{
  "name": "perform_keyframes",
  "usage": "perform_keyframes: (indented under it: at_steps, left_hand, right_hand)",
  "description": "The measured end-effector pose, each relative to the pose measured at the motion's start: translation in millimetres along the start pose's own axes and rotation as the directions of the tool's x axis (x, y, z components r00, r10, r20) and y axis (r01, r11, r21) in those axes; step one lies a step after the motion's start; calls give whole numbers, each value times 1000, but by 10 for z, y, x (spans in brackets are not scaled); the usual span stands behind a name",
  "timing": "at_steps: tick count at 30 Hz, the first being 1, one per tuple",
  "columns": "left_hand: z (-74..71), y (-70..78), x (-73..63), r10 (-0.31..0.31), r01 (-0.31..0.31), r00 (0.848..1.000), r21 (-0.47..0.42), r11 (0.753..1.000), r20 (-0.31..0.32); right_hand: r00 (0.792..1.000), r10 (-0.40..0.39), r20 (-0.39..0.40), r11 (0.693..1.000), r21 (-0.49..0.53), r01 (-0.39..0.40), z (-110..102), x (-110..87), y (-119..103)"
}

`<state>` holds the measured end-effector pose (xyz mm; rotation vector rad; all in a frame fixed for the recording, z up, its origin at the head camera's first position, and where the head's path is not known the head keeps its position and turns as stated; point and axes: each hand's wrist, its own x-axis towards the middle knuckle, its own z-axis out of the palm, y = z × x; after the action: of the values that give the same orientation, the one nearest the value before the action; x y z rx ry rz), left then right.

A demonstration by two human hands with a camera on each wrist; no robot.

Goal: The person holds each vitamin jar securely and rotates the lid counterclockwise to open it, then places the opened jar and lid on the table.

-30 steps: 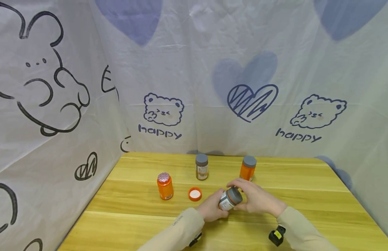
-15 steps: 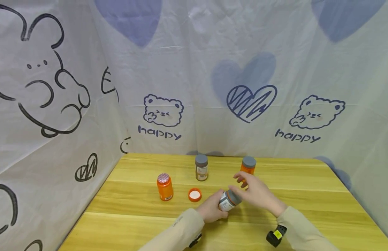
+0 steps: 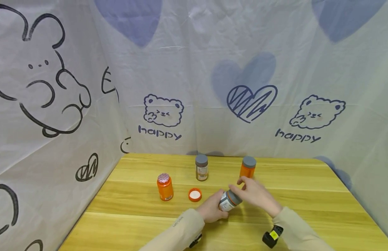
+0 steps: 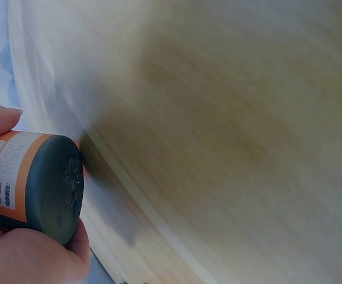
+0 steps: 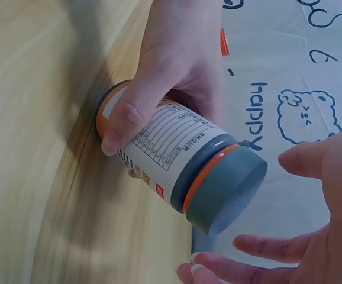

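A dark grey pill bottle (image 3: 227,201) with a white and orange label lies tilted in my left hand (image 3: 210,209), which grips it round the body. Its grey cap (image 5: 227,189) points up and to the right in the head view, with an orange band beneath it. My right hand (image 3: 256,194) is beside the cap, thumb and fingers spread apart. A gap shows between those fingers (image 5: 265,248) and the cap in the right wrist view. The left wrist view shows the bottle's dark base (image 4: 57,189), with left fingers on both sides of the body.
An orange bottle (image 3: 165,190) with a foil-sealed mouth stands at left, near an orange cap (image 3: 195,195) lying white side up. Behind stand a brown-grey bottle (image 3: 201,169) and an orange bottle with grey cap (image 3: 248,168). A printed cloth (image 3: 206,69) hangs beyond the wooden table (image 3: 134,223).
A second ago my right fingers were around the cap; they have since spread and come off it. The left hand and its bottle have stayed in place.
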<state>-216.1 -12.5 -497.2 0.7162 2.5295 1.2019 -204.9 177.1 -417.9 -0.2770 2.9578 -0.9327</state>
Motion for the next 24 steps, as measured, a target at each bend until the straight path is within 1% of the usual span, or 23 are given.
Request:
perform_keyframes:
  at_steps: [5,13,19,24]
  left_hand:
    - [1,-13,1,-3,3,1000,-1,1000,9]
    - [10,-13,7,-29,29,999,-12,1000,19]
    - [13,-19,17,-20,20,1000,-13,1000,14]
    - [20,-46,35,-14,14,1000,-1,1000,10]
  right_hand:
    - [999,13,41,1000,13,-14,40,-6,-9]
    - [999,15,49,1000,15,-16,117,-9,-12]
    - [998,23,63,999,34,-25,130,-19,-25]
    - [996,13,84,998,61,-18,132,-13,-17]
